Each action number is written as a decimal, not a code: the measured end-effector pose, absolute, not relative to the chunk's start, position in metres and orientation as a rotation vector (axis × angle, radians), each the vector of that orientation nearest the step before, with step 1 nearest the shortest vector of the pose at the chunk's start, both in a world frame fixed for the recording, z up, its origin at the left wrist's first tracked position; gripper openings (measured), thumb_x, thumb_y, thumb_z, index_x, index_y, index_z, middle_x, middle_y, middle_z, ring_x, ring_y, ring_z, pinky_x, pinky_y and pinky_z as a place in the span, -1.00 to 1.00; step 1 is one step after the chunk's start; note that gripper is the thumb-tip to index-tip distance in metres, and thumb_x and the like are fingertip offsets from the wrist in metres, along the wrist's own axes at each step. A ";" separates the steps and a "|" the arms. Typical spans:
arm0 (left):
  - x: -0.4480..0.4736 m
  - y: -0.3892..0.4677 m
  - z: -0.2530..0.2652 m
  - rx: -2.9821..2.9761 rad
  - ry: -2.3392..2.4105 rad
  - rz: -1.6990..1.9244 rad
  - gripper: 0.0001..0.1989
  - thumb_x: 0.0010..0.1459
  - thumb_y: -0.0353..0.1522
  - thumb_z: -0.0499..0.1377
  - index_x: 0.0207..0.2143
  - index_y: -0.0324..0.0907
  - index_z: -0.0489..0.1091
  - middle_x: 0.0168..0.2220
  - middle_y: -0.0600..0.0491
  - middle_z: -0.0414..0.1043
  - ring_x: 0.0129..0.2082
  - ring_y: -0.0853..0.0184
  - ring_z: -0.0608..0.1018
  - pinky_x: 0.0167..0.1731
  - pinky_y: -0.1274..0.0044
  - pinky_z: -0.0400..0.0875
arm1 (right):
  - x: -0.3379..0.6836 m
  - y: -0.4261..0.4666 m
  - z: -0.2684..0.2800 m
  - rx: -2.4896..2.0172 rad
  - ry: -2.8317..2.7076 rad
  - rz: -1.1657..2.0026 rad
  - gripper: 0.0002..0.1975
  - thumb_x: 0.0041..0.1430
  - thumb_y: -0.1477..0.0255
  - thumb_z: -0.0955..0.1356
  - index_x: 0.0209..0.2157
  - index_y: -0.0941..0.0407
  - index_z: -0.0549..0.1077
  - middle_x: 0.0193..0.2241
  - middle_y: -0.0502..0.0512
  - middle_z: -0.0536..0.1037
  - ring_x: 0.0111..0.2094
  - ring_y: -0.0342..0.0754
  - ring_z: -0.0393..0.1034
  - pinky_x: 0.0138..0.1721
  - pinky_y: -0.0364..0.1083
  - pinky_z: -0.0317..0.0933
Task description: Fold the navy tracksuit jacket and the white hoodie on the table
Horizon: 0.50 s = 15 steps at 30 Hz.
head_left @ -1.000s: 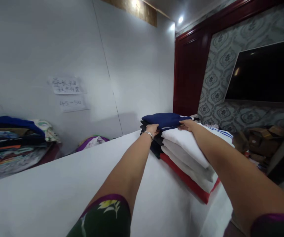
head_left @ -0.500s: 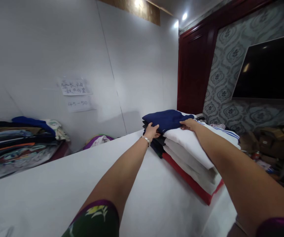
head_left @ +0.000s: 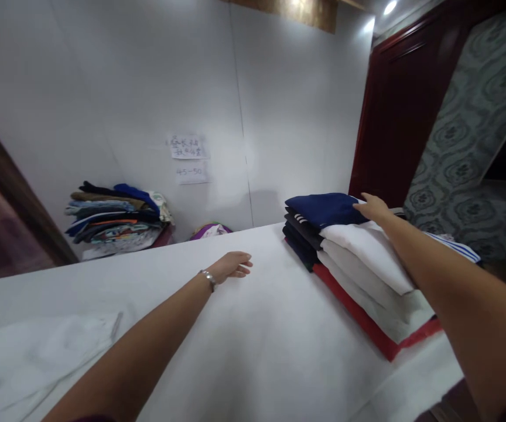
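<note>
A stack of folded clothes stands on the right of the white table (head_left: 253,328). On top lies a navy blue folded garment (head_left: 321,208), with a white garment (head_left: 362,249), grey ones (head_left: 358,293) and a red one (head_left: 358,322) below. My right hand (head_left: 373,208) is at the navy garment's right edge, fingers apart; I cannot tell whether it touches the cloth. Away from the stack, my left hand (head_left: 231,266) hovers over the table with fingers loosely stretched and nothing in them. A white garment (head_left: 46,351) lies flat at the lower left.
Behind the table at left rises a pile of folded clothes (head_left: 116,214). A purple and white bundle (head_left: 211,230) sits beyond the table's far edge. Paper signs (head_left: 189,146) hang on the white wall. A dark red door (head_left: 393,117) is at the right.
My left hand has let go of the navy garment and moved left over the table. My right hand has lifted to the garment's far right edge. The view has swung left.
</note>
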State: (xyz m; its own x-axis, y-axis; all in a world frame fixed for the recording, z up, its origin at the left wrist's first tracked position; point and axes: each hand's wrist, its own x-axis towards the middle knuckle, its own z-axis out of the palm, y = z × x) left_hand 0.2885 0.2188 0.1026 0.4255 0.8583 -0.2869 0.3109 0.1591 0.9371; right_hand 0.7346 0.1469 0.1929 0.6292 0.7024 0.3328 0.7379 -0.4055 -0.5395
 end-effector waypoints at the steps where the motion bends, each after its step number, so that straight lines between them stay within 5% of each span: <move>1: 0.267 0.216 0.097 1.363 1.155 0.573 -0.59 -0.08 -0.21 0.35 -0.22 -0.26 0.39 -0.19 -0.12 0.51 -0.41 0.35 0.56 -0.34 0.51 0.51 | 0.728 0.147 0.196 -2.157 -1.309 -0.015 -0.47 0.15 0.30 0.35 0.14 0.16 0.33 0.12 0.29 0.38 0.11 0.17 0.30 0.11 0.07 0.19; 4: 0.205 0.202 0.082 1.239 1.268 0.653 -0.56 -0.13 -0.20 0.37 -0.24 -0.25 0.39 -0.22 -0.10 0.52 -0.42 0.35 0.56 -0.37 0.53 0.52 | 0.701 0.144 0.202 -2.164 -1.747 0.224 -0.48 0.15 0.24 0.35 0.13 0.10 0.37 0.10 0.19 0.43 0.10 0.14 0.32 0.16 0.08 0.13; 10: 0.107 0.162 0.073 1.177 1.469 0.769 -0.48 -0.22 -0.16 0.40 -0.22 -0.25 0.42 -0.21 -0.12 0.52 -0.37 0.29 0.58 -0.35 0.50 0.53 | 0.643 0.121 0.209 -2.276 -2.033 0.089 -0.48 0.21 0.36 0.27 0.13 0.40 0.33 0.11 0.38 0.38 0.15 0.25 0.24 0.17 0.08 0.03; 15: 0.034 0.145 0.066 1.313 1.700 0.822 -0.53 -0.32 -0.11 0.37 -0.32 -0.14 0.46 -0.33 0.01 0.56 -0.37 0.22 0.58 -0.40 0.47 0.48 | 0.555 0.063 0.184 -1.771 -2.310 0.381 -0.52 0.17 0.26 0.32 0.13 0.05 0.38 0.13 0.06 0.40 0.13 0.07 0.30 0.16 -0.03 0.13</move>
